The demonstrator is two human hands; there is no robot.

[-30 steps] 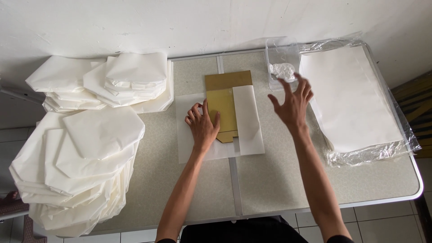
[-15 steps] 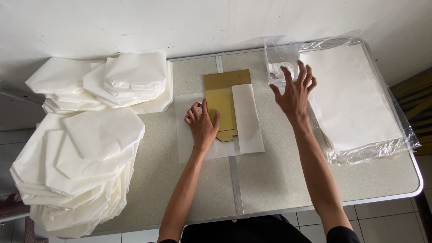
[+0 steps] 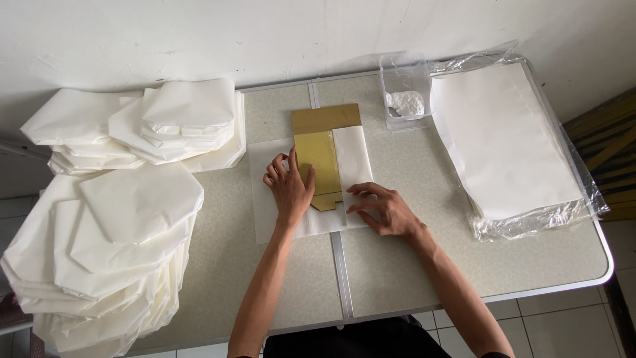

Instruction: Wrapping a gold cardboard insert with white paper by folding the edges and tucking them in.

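A gold card piece (image 3: 319, 144) lies on a white paper sheet (image 3: 266, 211) in the middle of the table, with a white paper flap (image 3: 352, 156) folded over its right part. My left hand (image 3: 289, 187) presses flat on the sheet and the gold piece's left side, fingers spread. My right hand (image 3: 381, 208) rests on the lower right corner of the white sheet, fingers pointing left, touching the paper just below the folded flap. Neither hand grips anything.
Piles of folded white paper pieces (image 3: 126, 225) fill the table's left side and the back left (image 3: 177, 122). A clear plastic tub (image 3: 403, 99) with something white stands at the back. A stack of white sheets in clear wrap (image 3: 507, 142) lies at right. A wall runs behind.
My right hand has come down from near the clear tub at the back to the sheet's lower right corner. The left hand has stayed in place.
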